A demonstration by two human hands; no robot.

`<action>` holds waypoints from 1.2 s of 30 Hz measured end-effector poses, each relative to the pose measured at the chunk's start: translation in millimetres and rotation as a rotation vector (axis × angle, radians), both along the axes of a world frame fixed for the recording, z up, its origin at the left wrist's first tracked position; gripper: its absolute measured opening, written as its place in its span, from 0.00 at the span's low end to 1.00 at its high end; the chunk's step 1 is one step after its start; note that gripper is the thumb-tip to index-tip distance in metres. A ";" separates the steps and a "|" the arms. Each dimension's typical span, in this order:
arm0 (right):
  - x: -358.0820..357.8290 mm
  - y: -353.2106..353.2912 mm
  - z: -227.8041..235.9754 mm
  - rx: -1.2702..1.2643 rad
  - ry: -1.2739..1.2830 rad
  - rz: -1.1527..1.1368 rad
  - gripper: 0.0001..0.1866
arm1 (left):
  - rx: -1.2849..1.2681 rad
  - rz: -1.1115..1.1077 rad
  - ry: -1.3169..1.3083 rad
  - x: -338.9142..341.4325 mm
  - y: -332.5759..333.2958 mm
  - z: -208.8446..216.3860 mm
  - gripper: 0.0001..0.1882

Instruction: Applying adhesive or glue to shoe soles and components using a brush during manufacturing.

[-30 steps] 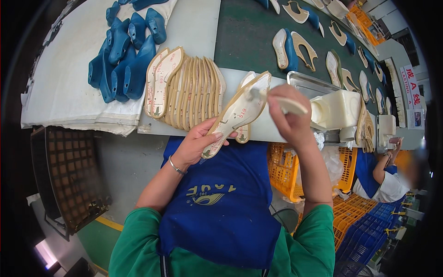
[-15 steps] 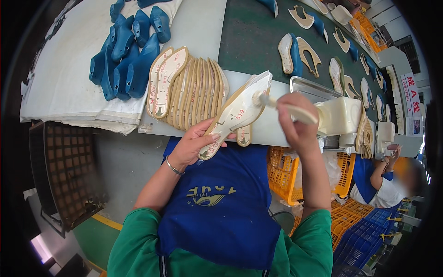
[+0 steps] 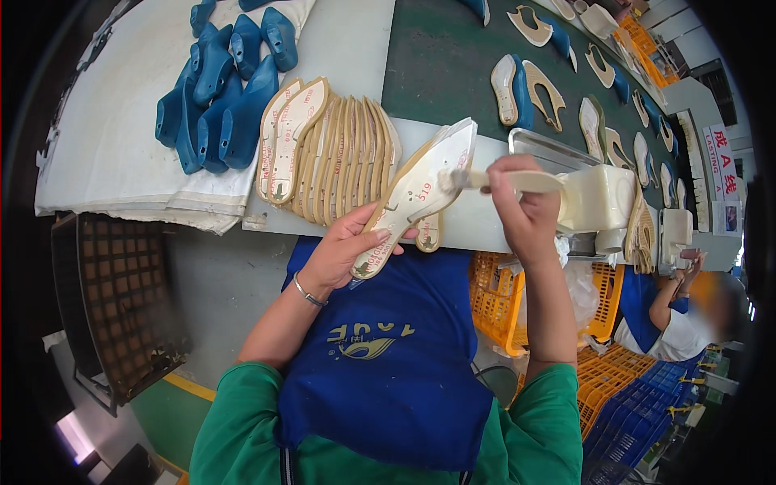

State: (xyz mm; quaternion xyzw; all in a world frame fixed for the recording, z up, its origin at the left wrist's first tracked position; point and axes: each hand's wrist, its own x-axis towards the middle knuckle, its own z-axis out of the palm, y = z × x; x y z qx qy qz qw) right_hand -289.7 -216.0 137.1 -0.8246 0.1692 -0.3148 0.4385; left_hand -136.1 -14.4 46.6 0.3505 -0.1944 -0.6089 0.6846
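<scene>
My left hand (image 3: 353,242) grips a white shoe insole (image 3: 408,192) with tan edges by its narrow heel end, thumb on top; it is tilted up over the table's front edge. In my right hand (image 3: 527,208) is a brush (image 3: 529,180) with a pale handle, fingers closed round it. Its bristles touch the insole's wide forepart. Beneath the held piece, the end of another insole (image 3: 431,233) sticks out. To the left a row of insoles (image 3: 333,166) leans close together on the white table.
Blue shoe lasts (image 3: 217,73) lie piled on a white cloth (image 3: 89,137) at the left. A metal tray (image 3: 529,144) with a cream container (image 3: 596,198) stands at the right. Lasts and insoles ride the green belt (image 3: 440,81). A co-worker (image 3: 659,315) is at the far right.
The brush has shifted slightly toward the middle of the insole and its handle has swung nearer level. My right hand has turned with it. My left hand stays nearly in place.
</scene>
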 end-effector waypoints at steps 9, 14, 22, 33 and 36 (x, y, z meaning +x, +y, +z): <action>0.3 10.8 -11.1 -0.163 -0.146 -0.132 0.02 | -0.022 0.055 0.140 -16.0 -1.9 17.7 0.25; 5.2 49.2 -18.7 -0.221 -0.167 0.066 0.01 | -0.017 0.123 0.237 -22.7 -5.1 17.2 0.25; 8.5 24.2 -23.5 -0.165 -0.193 -0.155 0.02 | 0.009 0.173 0.294 -26.7 -7.9 31.1 0.24; 21.0 45.0 -23.9 0.199 -0.301 -0.143 0.04 | 0.047 0.151 0.281 -24.5 -9.2 22.4 0.23; 28.0 27.7 -26.1 0.042 -0.135 -0.190 0.05 | 0.039 0.178 0.199 -28.8 -11.8 23.9 0.23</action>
